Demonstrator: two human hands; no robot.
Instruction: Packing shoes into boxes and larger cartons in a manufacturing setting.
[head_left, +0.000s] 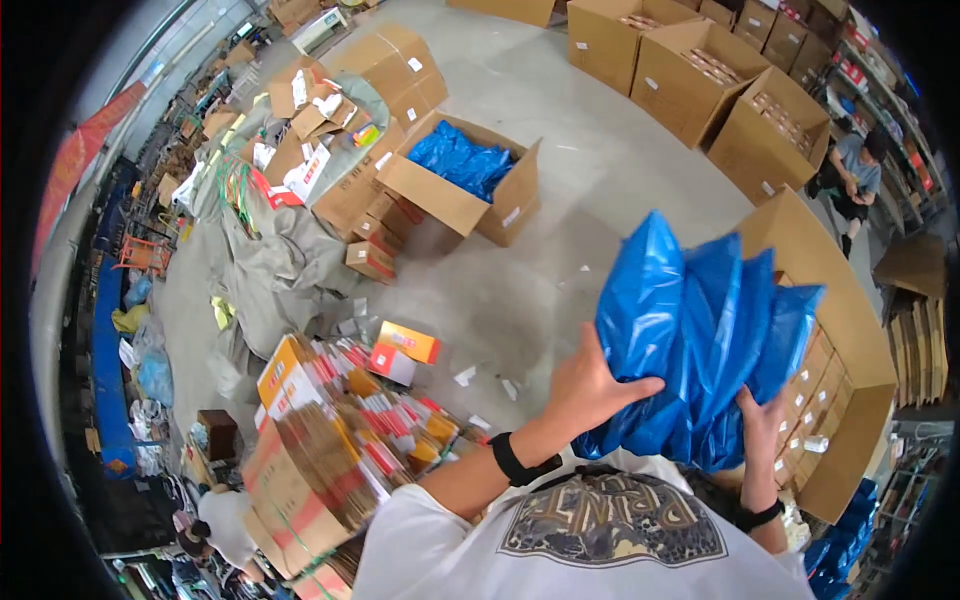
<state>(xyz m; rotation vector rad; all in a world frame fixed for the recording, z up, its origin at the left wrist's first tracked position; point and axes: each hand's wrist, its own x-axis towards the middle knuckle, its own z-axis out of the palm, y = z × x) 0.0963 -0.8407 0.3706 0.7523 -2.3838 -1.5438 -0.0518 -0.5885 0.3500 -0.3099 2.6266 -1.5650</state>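
Blue bags (700, 340) — a stack of several flat plastic ones, fanned out — are held up in front of the person's chest, above the near edge of a tall carton (850, 330) on the right. The left hand (590, 385) grips the stack's left side, thumb laid across the front and fingers behind. The right hand (762, 425) supports the stack from below, fingers spread upward against the plastic. Both wrists carry black bands. The tall carton holds rows of small boxes (815, 385). Across the grey floor (590, 150), well apart, an open carton (470, 180) contains more blue bags. To the left lie grey sacks (285, 265) and a heap of orange-and-white packets (350, 400). Another person (855, 175) crouches near the far right shelves.
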